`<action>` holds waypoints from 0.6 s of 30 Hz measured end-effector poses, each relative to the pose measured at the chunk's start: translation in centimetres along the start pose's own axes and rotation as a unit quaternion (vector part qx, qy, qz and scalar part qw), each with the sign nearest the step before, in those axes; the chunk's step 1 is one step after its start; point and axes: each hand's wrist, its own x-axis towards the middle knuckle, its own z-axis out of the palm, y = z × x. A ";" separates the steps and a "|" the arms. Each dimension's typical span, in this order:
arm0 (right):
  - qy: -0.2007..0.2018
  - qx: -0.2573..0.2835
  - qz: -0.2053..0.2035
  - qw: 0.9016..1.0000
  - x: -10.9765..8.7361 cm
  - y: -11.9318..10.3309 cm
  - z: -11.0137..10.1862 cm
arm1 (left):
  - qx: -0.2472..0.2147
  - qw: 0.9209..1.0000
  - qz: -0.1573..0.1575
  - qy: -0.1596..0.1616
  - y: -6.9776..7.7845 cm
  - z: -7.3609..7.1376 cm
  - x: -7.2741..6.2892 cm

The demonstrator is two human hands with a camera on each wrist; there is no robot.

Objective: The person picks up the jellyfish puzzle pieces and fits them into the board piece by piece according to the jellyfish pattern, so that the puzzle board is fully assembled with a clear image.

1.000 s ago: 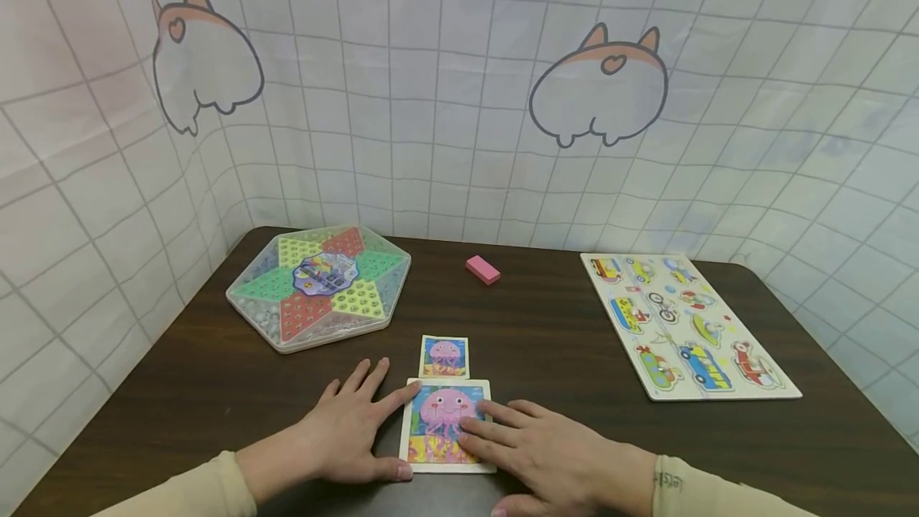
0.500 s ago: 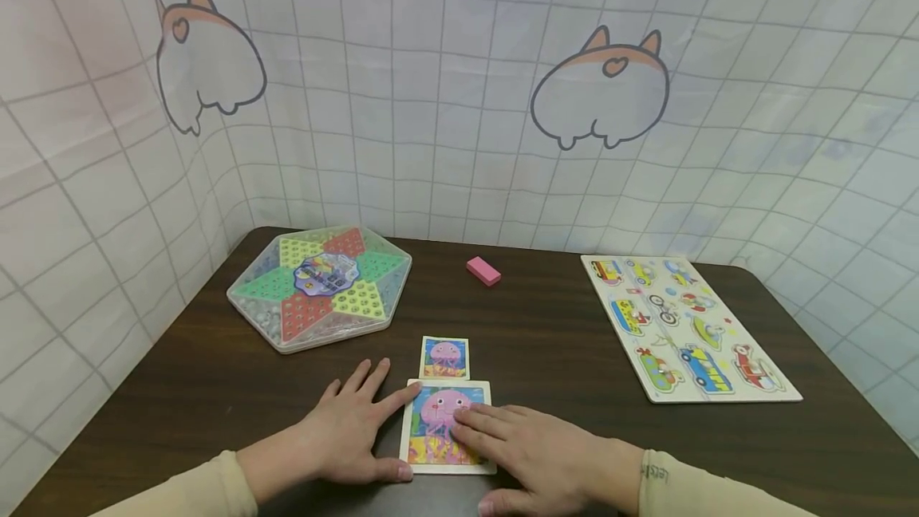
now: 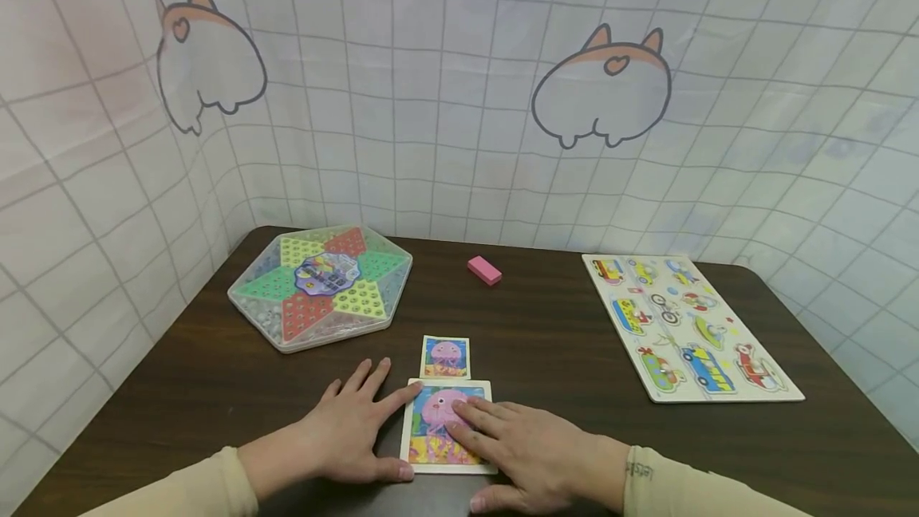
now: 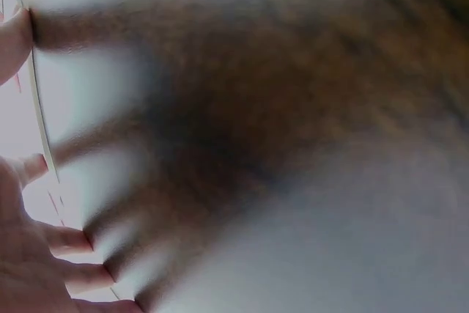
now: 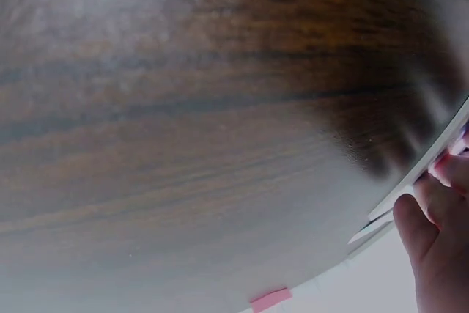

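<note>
A square jigsaw puzzle [image 3: 425, 453] with a white border and a pink jellyfish picture lies flat on the table in front of me. My left hand [image 3: 345, 433] rests at its left side, thumb and index fingertip touching the border, the other fingers spread on the table. Across the puzzle's right part lies my right hand [image 3: 527, 449], its extended fingers covering some of the jellyfish. A small card [image 3: 445, 357] with the same jellyfish picture lies just beyond the top border. In the right wrist view, fingers [image 5: 432, 203] rest over the puzzle's edge.
A hexagonal Chinese checkers set [image 3: 273, 321] lies at the back left. Near the back middle sits a pink block [image 3: 484, 270]. A wooden vehicle puzzle board [image 3: 632, 345] lies to the right. Behind the dark table [image 3: 546, 325] hangs a white checked curtain [image 3: 445, 102].
My right hand has slid leftward over the puzzle and covers more of the jellyfish. The left hand, puzzle and card stay in place.
</note>
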 end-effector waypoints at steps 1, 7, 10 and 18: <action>0.000 0.001 0.000 1.000 0.0 0.0 0.0 | -0.004 1.000 -0.002 -0.001 0.0 -0.1 0.0; -0.007 0.016 0.005 1.000 0.3 0.1 -0.3 | -0.028 1.000 -0.011 -0.004 0.0 -0.4 0.0; -0.010 0.022 0.011 1.000 0.4 0.2 -0.4 | -0.038 0.999 -0.013 -0.002 0.0 -0.5 0.0; -0.012 0.030 0.015 0.999 0.3 0.1 -0.6 | -0.041 0.999 -0.004 0.004 -0.2 -0.7 0.0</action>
